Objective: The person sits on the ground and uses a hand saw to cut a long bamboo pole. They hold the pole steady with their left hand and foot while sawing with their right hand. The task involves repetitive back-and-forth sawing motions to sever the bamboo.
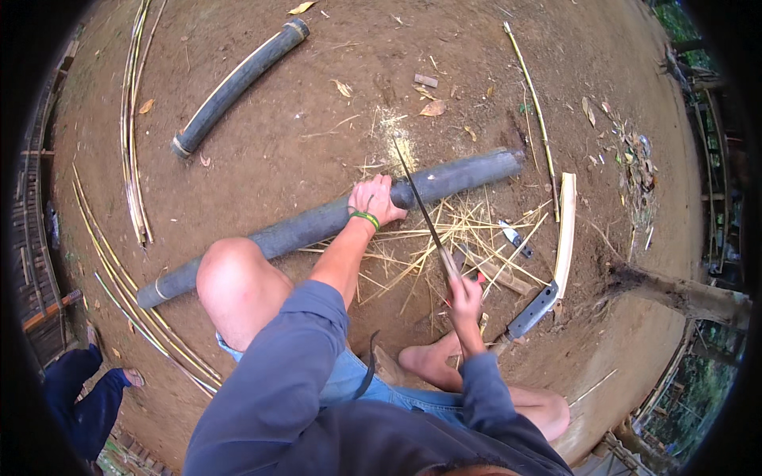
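A long dark bamboo pole [305, 226] lies slantwise on the ground in front of me, under my bent left knee. My left hand [377, 200] is wrapped over it from above, just left of a node. In my right hand [463, 297] is the handle of a handsaw [431, 226], with a bit of red beside the fingers. Its thin blade points away from me and crosses the pole just right of the node. How deep the teeth sit cannot be seen. Pale sawdust [402, 147] lies beyond the pole, near the blade's tip.
Thin split strips [468, 230] litter the dirt below the pole. A large dark-bladed knife [532, 311] lies by my right foot, beside a split bamboo piece [565, 230]. Another bamboo section [242, 86] lies far left. A person's legs [83, 393] are at lower left.
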Demonstrator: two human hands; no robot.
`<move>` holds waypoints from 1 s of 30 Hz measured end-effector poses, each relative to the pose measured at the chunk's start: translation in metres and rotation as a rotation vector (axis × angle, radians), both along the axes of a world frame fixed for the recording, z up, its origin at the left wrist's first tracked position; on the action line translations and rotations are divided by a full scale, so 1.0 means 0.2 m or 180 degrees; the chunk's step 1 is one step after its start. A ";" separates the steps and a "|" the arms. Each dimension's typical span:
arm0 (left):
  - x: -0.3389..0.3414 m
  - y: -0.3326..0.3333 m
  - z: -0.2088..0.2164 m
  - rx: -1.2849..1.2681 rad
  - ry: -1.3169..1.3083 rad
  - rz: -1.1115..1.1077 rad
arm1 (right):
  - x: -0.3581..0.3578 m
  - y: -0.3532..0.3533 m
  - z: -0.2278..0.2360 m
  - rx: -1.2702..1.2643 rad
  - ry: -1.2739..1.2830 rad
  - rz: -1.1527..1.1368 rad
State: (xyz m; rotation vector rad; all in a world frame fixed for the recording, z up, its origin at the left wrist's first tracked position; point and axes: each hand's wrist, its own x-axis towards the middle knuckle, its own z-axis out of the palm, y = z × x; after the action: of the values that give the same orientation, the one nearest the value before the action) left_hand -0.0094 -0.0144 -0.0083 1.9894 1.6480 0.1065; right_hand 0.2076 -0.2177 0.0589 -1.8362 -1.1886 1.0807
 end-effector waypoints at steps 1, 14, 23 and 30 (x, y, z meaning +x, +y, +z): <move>0.03 -0.02 -0.02 0.0030 -0.0002 -0.0013 | -0.02 0.13 -0.09 -0.0072 -0.0028 -0.0007; 0.03 0.05 -0.03 0.0074 -0.0152 -0.0026 | -0.01 0.06 -0.20 0.0440 -0.0199 0.0167; 0.02 -0.02 -0.04 0.0403 0.0007 -0.0041 | -0.14 0.16 -0.07 -0.0033 0.0502 -0.0354; 0.08 -0.19 0.00 0.0900 0.0211 0.0084 | 0.05 0.00 0.28 -0.0405 -0.0121 -0.0140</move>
State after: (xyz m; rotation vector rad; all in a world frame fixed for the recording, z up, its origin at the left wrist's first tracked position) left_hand 0.0072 -0.0520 -0.0083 2.1990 1.7837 0.3017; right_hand 0.2167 -0.2175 0.1158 -1.9789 -1.1182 1.1238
